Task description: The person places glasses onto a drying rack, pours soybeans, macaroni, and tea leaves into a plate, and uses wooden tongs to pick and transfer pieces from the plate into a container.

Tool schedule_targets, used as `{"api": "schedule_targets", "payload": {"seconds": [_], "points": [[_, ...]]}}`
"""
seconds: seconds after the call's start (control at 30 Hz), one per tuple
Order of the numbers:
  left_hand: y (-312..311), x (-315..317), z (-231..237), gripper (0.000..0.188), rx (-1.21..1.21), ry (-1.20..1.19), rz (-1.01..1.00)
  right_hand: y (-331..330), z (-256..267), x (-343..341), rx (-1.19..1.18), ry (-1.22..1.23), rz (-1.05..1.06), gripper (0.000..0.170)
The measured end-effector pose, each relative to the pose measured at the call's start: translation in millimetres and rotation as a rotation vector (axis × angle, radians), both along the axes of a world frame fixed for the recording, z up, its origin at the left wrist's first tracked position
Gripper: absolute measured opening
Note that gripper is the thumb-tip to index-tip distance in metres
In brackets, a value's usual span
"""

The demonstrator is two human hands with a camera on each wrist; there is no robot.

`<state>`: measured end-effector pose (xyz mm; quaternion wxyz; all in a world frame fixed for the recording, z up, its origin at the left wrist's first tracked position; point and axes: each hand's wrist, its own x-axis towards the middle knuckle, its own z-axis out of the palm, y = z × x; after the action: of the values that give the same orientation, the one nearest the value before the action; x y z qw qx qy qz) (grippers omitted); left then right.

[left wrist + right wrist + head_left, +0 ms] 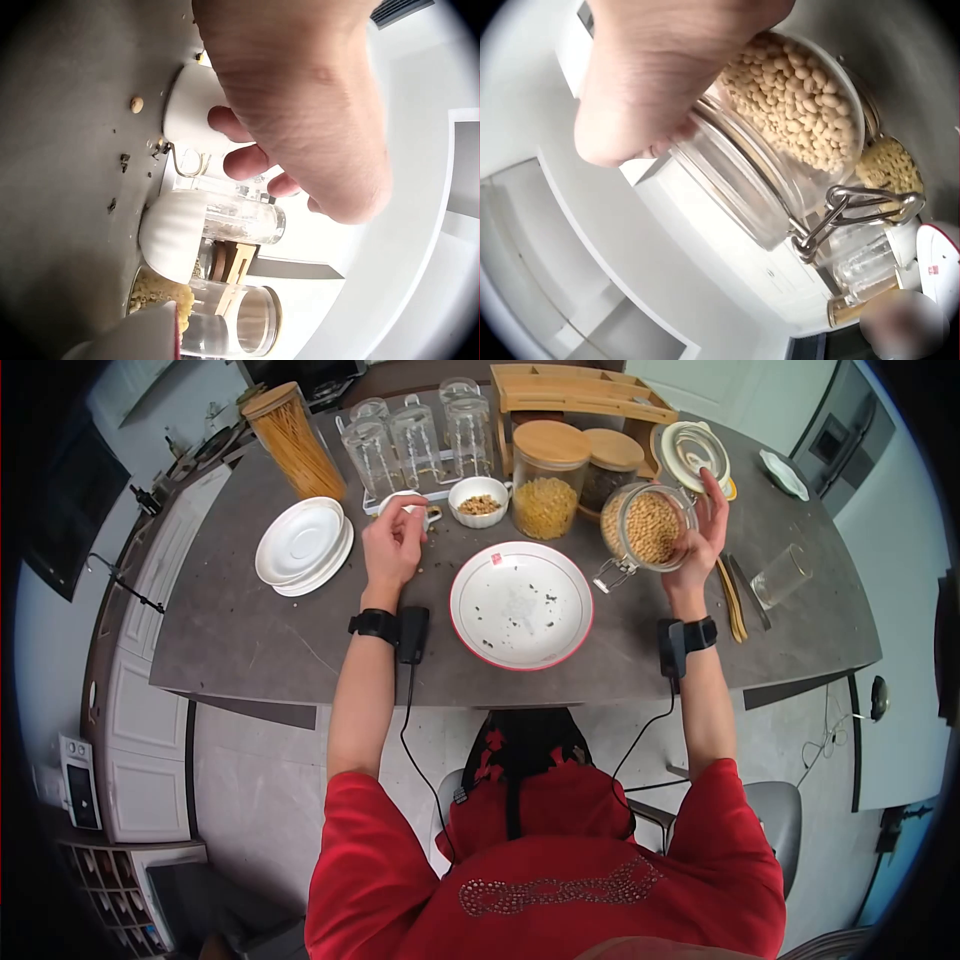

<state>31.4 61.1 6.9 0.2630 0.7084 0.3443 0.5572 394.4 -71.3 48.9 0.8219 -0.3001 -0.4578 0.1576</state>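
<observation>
My left hand (392, 552) hovers right at a white cup (189, 105), its fingers loosely bent over it; in the head view the hand hides most of the cup. With my right hand (702, 548) I hold a glass clip-top jar (648, 528) of pale round beans by its mouth end, on the right of the table. The jar's wire clasp (847, 210) hangs free. Between the hands lies a white, red-rimmed plate (520, 605) with dark crumbs. Just right of the cup stands a small white bowl (478, 512) with brownish bits in it.
Behind stand a pasta jar (545, 500), a dark-filled jar (605, 475), glass mugs (412, 440) and a wooden rack (580, 395). Stacked saucers (300, 540) and a spaghetti jar (295, 445) are at left. A round lid (694, 450), tongs (733, 605) and a glass (780, 578) are at right.
</observation>
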Motion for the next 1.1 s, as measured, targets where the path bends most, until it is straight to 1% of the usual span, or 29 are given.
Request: {"api": "schedule_targets", "payload": {"seconds": [0.03, 0.07, 0.1, 0.13, 0.17, 0.2, 0.23, 0.27, 0.3, 0.33, 0.37, 0.43, 0.47, 0.5, 0.57, 0.6, 0.63, 0.7, 0.77, 0.83, 0.9, 0.97, 1.03, 1.07, 1.1], "points": [[-1.7, -1.3, 3.9, 0.014, -0.003, 0.032, -0.029, 3.2, 2.1, -11.2, 0.032, -0.020, -0.024, 0.098], [0.7, -3.3, 2.1, 0.019, -0.054, 0.040, -0.075, 3.7, 5.3, -21.8, 0.044, -0.005, 0.091, 0.099], [-1.1, -3.3, 5.4, 0.019, -0.043, 0.040, -0.066, 3.1, 8.2, -33.0, 0.055, 0.010, 0.206, 0.099], [-4.2, -1.0, 8.2, 0.026, -0.004, 0.098, -0.099, 4.8, 11.3, -45.3, 0.060, -0.001, 0.175, 0.100], [-7.5, 0.4, 10.5, 0.032, 0.030, 0.157, -0.132, 6.4, 11.1, -54.2, 0.062, -0.004, 0.208, 0.099], [-14.4, -0.9, 21.3, 0.060, -0.062, 0.293, -0.165, 9.8, 8.5, -62.4, 0.068, -0.003, 0.220, 0.099], [-18.9, 0.7, 25.7, 0.060, -0.063, 0.296, -0.158, 12.8, 5.6, -69.7, 0.073, -0.002, 0.231, 0.098], [-22.3, 4.5, 29.2, 0.072, 0.010, 0.311, -0.233, 14.3, 4.3, -75.6, 0.078, -0.049, 0.261, 0.097], [-25.3, 8.1, 33.4, 0.084, 0.084, 0.326, -0.309, 16.6, 3.8, -82.7, 0.081, -0.044, 0.265, 0.097], [-31.4, 10.3, 38.6, 0.105, 0.081, 0.434, -0.318, 18.2, 3.3, -90.2, 0.072, -0.051, 0.266, 0.096], [-37.9, 14.9, 43.3, 0.105, 0.077, 0.435, -0.316, 18.9, 2.1, -96.2, 0.061, -0.060, 0.266, 0.095], [-48.4, 25.5, 48.8, 0.116, 0.184, 0.489, -0.422, 24.5, -2.1, -104.0, 0.046, -0.056, 0.298, 0.094], [-46.9, 28.2, 42.6, 0.121, 0.114, 0.519, -0.437, 26.4, -4.0, -108.7, 0.028, -0.066, 0.278, 0.093], [-47.1, 30.1, 41.4, 0.121, 0.108, 0.520, -0.438, 27.1, -5.9, -112.2, 0.011, -0.074, 0.256, 0.093], [-47.3, 33.5, 39.9, 0.125, -0.002, 0.449, -0.459, 25.2, -7.1, -114.3, -0.010, -0.082, 0.262, 0.093], [-46.1, 34.3, 38.7, 0.122, -0.051, 0.432, -0.483, 24.8, -7.1, -114.5, -0.020, -0.089, 0.271, 0.093], [-44.4, 35.5, 35.5, 0.122, -0.057, 0.430, -0.484, 24.2, -7.2, -114.7, -0.031, -0.097, 0.282, 0.093], [-40.8, 37.2, 30.5, 0.118, -0.041, 0.292, -0.545, 24.5, -6.5, -114.7, -0.058, -0.107, 0.304, 0.092], [-39.6, 34.8, 29.9, 0.115, -0.066, 0.278, -0.545, 23.9, -7.8, -115.0, -0.087, -0.107, 0.320, 0.092], [-39.5, 33.0, 30.8, 0.113, -0.088, 0.267, -0.552, 25.1, -8.7, -113.5, -0.122, -0.108, 0.387, 0.093], [-38.8, 31.4, 30.5, 0.111, -0.035, 0.245, -0.535, 25.0, -10.4, -112.3, -0.130, -0.112, 0.413, 0.091], [-37.7, 31.1, 29.3, 0.112, -0.049, 0.241, -0.532, 28.2, -10.4, -108.7, -0.133, -0.118, 0.442, 0.090], [-37.6, 30.9, 28.3, 0.114, -0.070, 0.237, -0.533, 30.3, -11.5, -99.1, -0.140, -0.330, 0.423, 0.083], [-36.8, 30.9, 28.5, 0.114, -0.097, 0.220, -0.550, 29.6, -12.0, -95.1, -0.147, -0.325, 0.421, 0.083], [-36.9, 31.1, 28.3, 0.114, -0.123, 0.203, -0.567, 28.5, -10.7, -91.6, -0.149, -0.353, 0.455, 0.079]]}}
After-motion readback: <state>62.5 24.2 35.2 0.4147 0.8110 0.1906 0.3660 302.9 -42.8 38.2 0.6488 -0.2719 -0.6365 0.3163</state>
